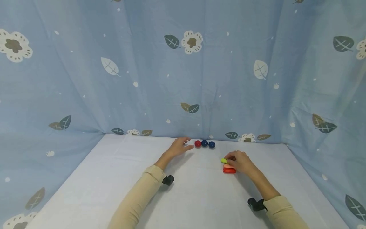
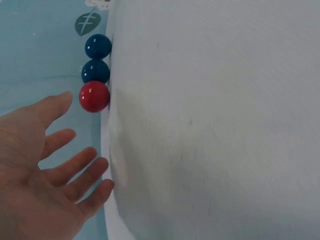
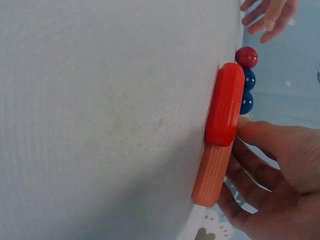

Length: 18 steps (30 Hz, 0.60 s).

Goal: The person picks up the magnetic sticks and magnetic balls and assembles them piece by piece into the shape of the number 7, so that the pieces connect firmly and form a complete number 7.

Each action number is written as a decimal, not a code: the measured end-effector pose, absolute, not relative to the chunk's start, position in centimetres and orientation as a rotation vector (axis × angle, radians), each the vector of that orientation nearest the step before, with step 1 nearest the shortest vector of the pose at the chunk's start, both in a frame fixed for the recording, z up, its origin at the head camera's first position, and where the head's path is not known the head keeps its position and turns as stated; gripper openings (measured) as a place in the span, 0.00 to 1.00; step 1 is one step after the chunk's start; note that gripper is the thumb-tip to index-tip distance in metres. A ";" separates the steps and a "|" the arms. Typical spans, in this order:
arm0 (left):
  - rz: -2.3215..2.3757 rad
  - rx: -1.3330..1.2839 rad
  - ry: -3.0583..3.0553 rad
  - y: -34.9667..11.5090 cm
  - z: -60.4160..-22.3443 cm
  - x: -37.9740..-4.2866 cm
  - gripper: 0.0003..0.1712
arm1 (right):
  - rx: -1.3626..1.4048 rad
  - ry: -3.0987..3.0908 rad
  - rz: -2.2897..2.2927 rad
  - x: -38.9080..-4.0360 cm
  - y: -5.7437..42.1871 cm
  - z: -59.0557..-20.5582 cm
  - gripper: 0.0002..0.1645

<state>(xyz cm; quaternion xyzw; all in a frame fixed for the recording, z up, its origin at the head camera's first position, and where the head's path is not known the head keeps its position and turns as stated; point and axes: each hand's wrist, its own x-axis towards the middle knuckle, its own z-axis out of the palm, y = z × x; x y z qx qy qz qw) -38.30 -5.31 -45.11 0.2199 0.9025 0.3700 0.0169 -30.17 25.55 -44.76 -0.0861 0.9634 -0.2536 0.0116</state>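
Observation:
At the far edge of the table my left hand [image 1: 178, 147] is held with its fingers spread, holding nothing. Just right of its fingertips a glossy red ball [image 1: 198, 144] lies in a row with a dark blue ball [image 1: 204, 143] and another blue ball [image 1: 212, 145]. My right hand [image 1: 240, 161] pinches a stubby yellow-green highlighter [image 1: 224, 161] between thumb and fingers. Nearer the camera lie an orange highlighter [image 1: 227, 166] and a red highlighter [image 1: 229, 170], side by side. In the right wrist view the red highlighter [image 3: 225, 105] and orange highlighter [image 3: 212, 175] hide the yellow-green one.
A white cloth covers the table [image 1: 194, 197]. Behind it and at both sides hangs a blue curtain [image 1: 154, 95] with leaves and flowers. A black wrist camera [image 1: 168, 180] sits below the left wrist, another black camera [image 1: 255, 204] below the right.

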 end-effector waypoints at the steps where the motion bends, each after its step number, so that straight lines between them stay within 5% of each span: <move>1: 1.152 0.684 2.802 -5.1 -45.2 -38.4 0.29 | -0.271 3.002 -0.791 -30.2 25.5 -44.7 0.10; 18: 1.105 0.499 2.875 -1.9 -45.8 -39.5 0.29 | -0.271 2.995 -0.772 -30.1 25.4 -44.5 0.09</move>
